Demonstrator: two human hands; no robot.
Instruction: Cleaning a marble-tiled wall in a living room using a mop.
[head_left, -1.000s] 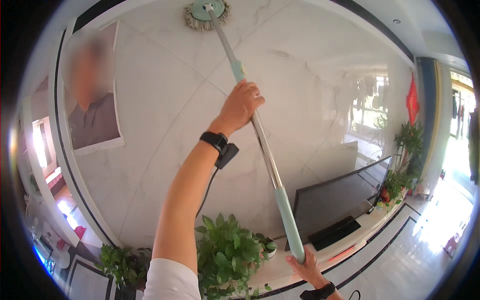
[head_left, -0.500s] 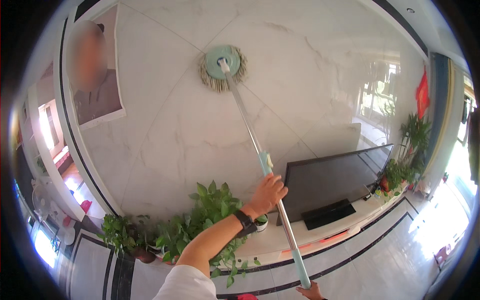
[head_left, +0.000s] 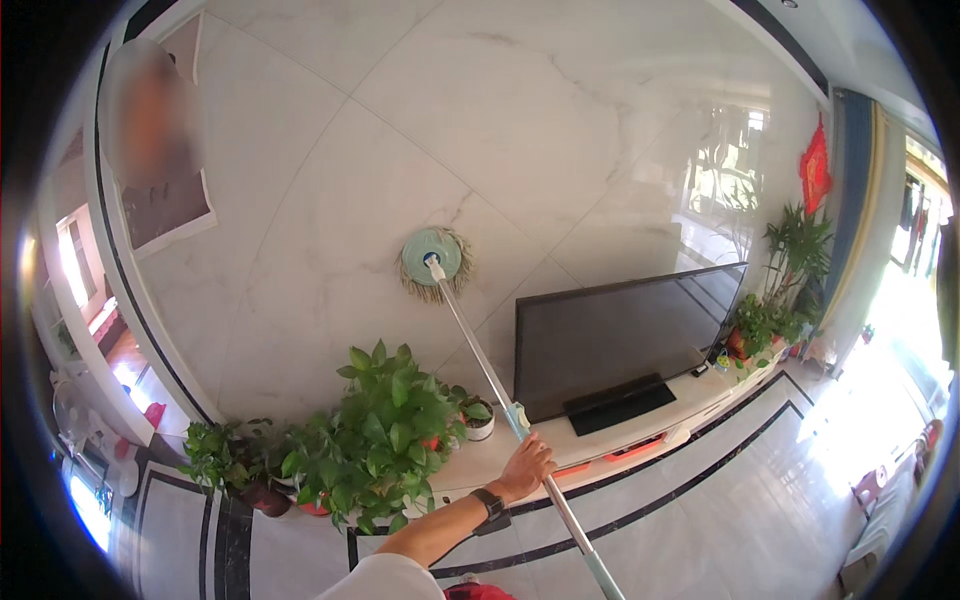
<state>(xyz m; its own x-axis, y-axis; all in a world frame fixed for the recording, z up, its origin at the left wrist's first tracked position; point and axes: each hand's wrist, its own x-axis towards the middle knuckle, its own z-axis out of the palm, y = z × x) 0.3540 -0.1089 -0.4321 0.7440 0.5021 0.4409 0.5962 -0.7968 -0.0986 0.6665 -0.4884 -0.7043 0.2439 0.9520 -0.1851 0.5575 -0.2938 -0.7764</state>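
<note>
A mop [head_left: 475, 345] with a light green round head and shaggy strands presses against the marbled wall [head_left: 330, 220], left of the television. Its silver pole slants down to the right, toward the lower edge. My left hand [head_left: 527, 467], with a dark watch on the wrist, is closed around the pole just below its green collar. The pole's lower green grip runs out of the picture at the bottom, and my right hand is out of sight.
A black television [head_left: 630, 340] stands on a long white cabinet [head_left: 690, 405] close to the pole. Leafy potted plants [head_left: 375, 430] crowd the cabinet's left end, and another plant [head_left: 795, 250] rises at its right. A poster [head_left: 165, 215] hangs at the far left.
The mop head has moved down the wall, and my left hand has come lower with the pole. My right hand, visible at the pole's lower end before, has left the picture.
</note>
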